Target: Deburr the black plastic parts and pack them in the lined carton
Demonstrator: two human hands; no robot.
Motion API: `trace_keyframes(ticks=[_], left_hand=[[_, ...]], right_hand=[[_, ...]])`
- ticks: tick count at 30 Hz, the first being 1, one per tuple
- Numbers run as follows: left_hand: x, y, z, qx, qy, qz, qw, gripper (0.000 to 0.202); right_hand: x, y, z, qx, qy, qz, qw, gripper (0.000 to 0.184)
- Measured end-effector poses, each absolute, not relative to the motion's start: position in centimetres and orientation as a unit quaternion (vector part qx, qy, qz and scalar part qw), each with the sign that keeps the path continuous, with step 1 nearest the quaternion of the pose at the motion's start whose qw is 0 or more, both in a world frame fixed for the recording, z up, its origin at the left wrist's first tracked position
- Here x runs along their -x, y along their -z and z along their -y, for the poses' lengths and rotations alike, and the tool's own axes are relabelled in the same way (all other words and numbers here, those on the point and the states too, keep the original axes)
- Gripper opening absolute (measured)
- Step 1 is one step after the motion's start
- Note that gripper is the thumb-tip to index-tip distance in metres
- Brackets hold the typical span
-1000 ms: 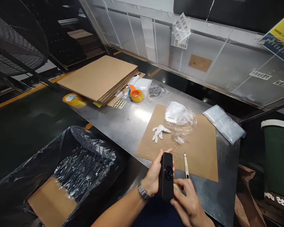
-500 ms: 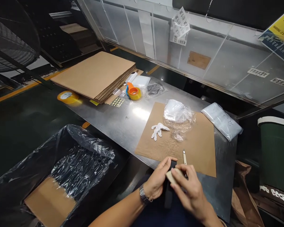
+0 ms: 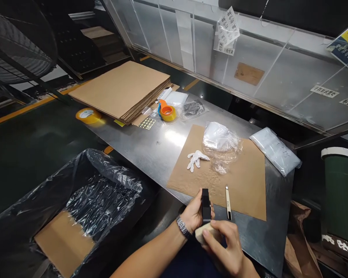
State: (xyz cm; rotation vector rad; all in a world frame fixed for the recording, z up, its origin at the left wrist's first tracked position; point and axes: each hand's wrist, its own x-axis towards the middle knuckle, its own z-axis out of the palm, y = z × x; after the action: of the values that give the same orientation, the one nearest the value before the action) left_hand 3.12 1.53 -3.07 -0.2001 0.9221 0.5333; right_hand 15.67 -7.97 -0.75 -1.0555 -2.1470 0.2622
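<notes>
My left hand [image 3: 193, 214], with a metal watch on its wrist, is closed around a black rectangular part [image 3: 205, 204] held upright above the table's near edge. Between the thumb and fingers of my right hand [image 3: 227, 243] is a pale beige block [image 3: 205, 232], like a sanding or polishing pad, close against the lower end of the black part. I cannot tell whether the two touch. A white-handled craft knife [image 3: 228, 202] lies on a brown cardboard sheet [image 3: 185, 179] just beyond my hands. Farther in, a white glove [image 3: 197, 160] rests on the sheet beside crumpled clear plastic bags [image 3: 220, 137].
The metal table [image 3: 145, 150] carries a cardboard stack [image 3: 121, 88], an orange tape dispenser [image 3: 166, 112], a yellow tape roll [image 3: 87, 116], a sticker sheet [image 3: 147, 123] and a white wrapped packet [image 3: 275, 150]. A black-lined box [image 3: 104, 166] stands left, a green bin [image 3: 340, 193] right.
The beige block and my right hand have moved down along the black part, uncovering its upper portion and the knife's handle. The whole view has shifted slightly.
</notes>
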Motion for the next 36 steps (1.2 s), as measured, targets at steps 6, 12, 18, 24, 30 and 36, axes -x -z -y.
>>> trace_keyframes(ticks=[6,12,18,24,30,36], left_hand=[[-2.5,1.9,-2.0,0.056,-0.329,-0.434,0.837,0.037],[-2.3,0.6,0.2,-0.042,-0.35,-0.451,0.82,0.017],[-1.7,-1.0,1.5,-0.189,-0.251,-0.493,0.811,0.021],[-1.1,-0.9,1.8,-0.178,-0.245,-0.461,0.834,0.029],[-1.5,-1.1,1.8,-0.201,-0.234,-0.433,0.847,0.026],[-1.7,-1.5,1.8,-0.227,-0.209,-0.437,0.845,0.022]], right_hand=[[-18.0,7.0,8.1,0.516,-0.14,0.757,0.374,0.042],[-18.0,14.5,2.8,0.653,-0.231,0.655,0.303,0.025],[-16.9,15.6,-1.3,0.666,-0.287,0.626,0.287,0.024],[-18.0,7.5,0.0,0.564,-0.415,0.639,0.317,0.033],[-18.0,2.1,1.8,0.437,-0.554,0.599,0.378,0.023],[-18.3,1.9,1.6,0.425,-0.583,0.586,0.37,0.019]])
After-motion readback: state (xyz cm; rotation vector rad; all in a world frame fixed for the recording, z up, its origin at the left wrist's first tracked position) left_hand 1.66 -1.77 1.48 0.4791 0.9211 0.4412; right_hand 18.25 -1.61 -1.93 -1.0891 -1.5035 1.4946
